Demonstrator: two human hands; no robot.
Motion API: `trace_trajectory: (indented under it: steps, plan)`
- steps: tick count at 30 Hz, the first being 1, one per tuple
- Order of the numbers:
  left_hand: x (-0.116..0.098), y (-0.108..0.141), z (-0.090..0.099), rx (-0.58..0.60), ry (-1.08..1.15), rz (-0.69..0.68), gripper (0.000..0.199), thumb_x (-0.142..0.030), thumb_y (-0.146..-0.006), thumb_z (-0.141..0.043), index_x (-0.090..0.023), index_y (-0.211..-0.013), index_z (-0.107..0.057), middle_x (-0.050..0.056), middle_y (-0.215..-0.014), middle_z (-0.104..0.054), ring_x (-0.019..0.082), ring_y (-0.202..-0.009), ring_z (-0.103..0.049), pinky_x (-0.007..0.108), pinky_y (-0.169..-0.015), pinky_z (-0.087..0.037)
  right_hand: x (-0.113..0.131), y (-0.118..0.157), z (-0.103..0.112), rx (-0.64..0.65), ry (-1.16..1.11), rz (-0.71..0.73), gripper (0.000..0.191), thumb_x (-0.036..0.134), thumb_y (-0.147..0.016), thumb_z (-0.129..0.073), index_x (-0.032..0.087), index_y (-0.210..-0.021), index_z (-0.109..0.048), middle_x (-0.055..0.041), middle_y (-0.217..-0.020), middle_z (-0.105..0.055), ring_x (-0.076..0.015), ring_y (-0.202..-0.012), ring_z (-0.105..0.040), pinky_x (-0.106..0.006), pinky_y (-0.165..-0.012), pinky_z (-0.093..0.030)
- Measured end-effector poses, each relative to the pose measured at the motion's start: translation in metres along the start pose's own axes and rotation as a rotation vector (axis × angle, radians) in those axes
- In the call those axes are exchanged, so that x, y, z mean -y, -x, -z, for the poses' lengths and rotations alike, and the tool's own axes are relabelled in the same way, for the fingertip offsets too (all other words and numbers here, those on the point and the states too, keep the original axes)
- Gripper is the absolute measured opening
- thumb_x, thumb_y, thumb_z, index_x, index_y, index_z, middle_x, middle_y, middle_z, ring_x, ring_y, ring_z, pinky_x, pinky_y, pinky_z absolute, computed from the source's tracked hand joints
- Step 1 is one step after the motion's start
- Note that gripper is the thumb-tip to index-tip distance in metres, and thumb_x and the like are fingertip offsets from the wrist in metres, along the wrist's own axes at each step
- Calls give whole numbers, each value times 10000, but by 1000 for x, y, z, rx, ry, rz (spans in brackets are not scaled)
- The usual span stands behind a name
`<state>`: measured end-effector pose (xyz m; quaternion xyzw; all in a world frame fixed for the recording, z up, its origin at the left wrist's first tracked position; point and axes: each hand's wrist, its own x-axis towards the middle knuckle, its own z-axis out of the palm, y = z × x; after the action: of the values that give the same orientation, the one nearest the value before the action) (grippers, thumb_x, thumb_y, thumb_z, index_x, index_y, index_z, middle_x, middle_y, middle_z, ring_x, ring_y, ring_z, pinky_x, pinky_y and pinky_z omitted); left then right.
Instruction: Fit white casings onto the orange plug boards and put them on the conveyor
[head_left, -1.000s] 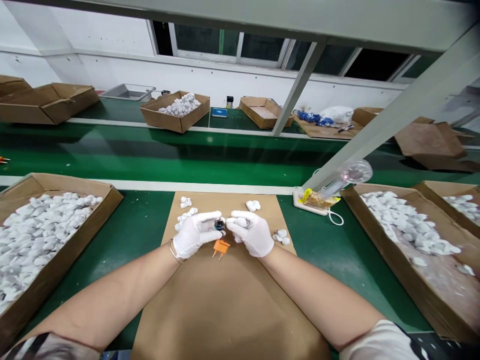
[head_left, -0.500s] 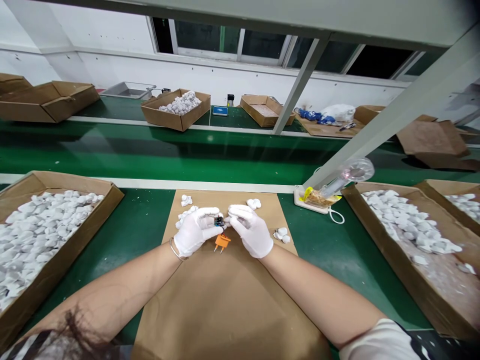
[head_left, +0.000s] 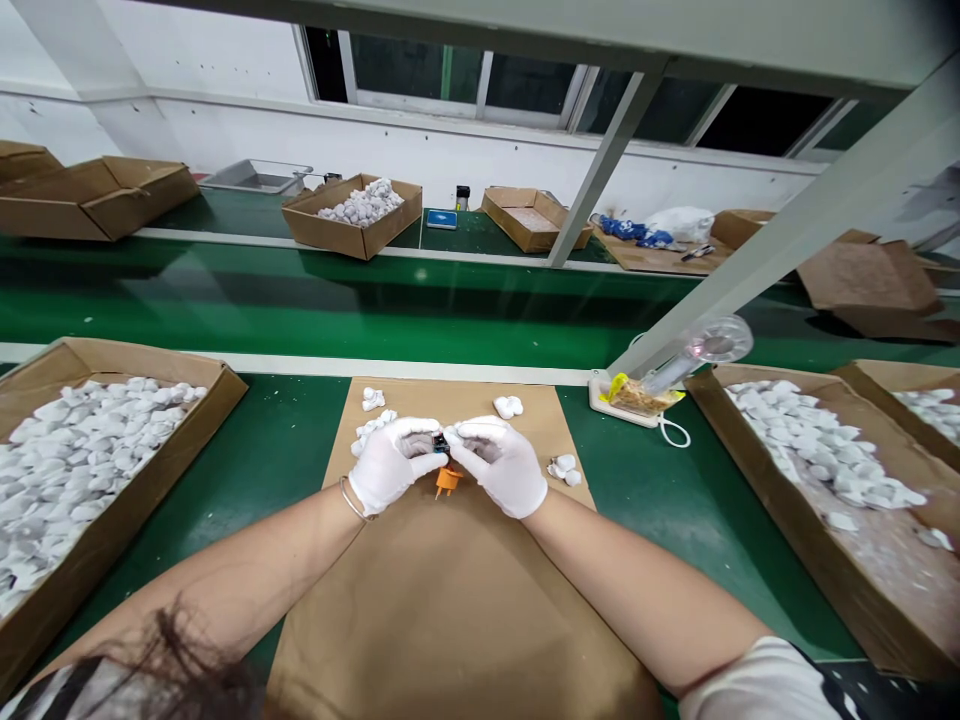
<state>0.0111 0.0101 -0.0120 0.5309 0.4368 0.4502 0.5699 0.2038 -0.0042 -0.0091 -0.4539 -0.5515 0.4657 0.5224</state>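
Observation:
My left hand (head_left: 391,465), in a white glove, pinches a small dark electronic part (head_left: 439,442) between thumb and fingers. My right hand (head_left: 501,466), gloved too, is closed at the other side of this part; what its fingertips hold is too small to name. Just below the fingertips is an orange two-pin plug piece (head_left: 448,481), its pins pointing down. Both hands are above a brown cardboard sheet (head_left: 465,600). Small white pieces lie on the sheet: some beside my left hand (head_left: 373,399), one group beyond my right hand (head_left: 508,407) and another to its right (head_left: 564,469).
A box of white pieces (head_left: 225,385) stands at the left, another (head_left: 705,400) at the right. A clear handheld fan (head_left: 720,340) and a yellow-edged bag (head_left: 637,396) lie by the slanted post (head_left: 750,240). More boxes (head_left: 352,235) stand on the far shelf.
My right hand's fingertips have moved left, up against the dark part. The orange plug piece has turned slightly and is now partly covered by the fingers.

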Motion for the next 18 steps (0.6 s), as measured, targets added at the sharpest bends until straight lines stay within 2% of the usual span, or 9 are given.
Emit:
trace_trajectory:
  steps: [4,7,11,14,16,18]
  plan:
    - [0,1,-1,-5,-65,-77,373,-356,-663,-903,-242,-991,-767,75,-1019,-791,285,-900,-794,490,-911,-686,-1,1,0,27,108,69,36,378,-842,-833,355,-862,-853,-47,-983,-773,-272,-950,-761,-479,-884,-645]
    - [-1,1,-1,-11,-125,-134,330,-321,-679,-879,-237,-981,-776,67,-994,-778,270,-883,-782,463,-876,-688,3,2,-1,11,113,68,41,371,-813,-849,335,-829,-861,-54,-946,-772,-270,-904,-765,-459,-826,-651]
    - [-2,3,0,-39,-216,-194,273,-282,-682,-879,-249,-939,-795,68,-973,-792,265,-872,-756,455,-870,-671,12,4,-2,17,103,39,50,358,-819,-820,339,-806,-864,-52,-947,-785,-272,-933,-762,-461,-864,-640]
    - [-4,3,2,-30,-277,-226,250,-278,-673,-905,-276,-906,-815,60,-938,-813,288,-877,-754,491,-903,-647,16,2,-2,7,-18,-78,56,353,-775,-849,306,-758,-825,-39,-893,-782,-264,-914,-753,-454,-886,-618]
    - [-7,4,4,-4,-327,-301,247,-272,-684,-915,-283,-913,-825,64,-943,-823,303,-919,-759,507,-944,-627,15,-1,-2,21,-206,-223,204,324,-678,-920,294,-838,-798,-10,-845,-772,-242,-859,-745,-425,-859,-611]
    - [-9,3,6,16,-365,-417,246,-267,-694,-925,-276,-919,-827,78,-975,-827,311,-967,-757,505,-954,-616,13,-4,-1,155,-353,-358,321,304,-642,-940,281,-921,-784,6,-807,-759,-215,-796,-723,-387,-807,-597]
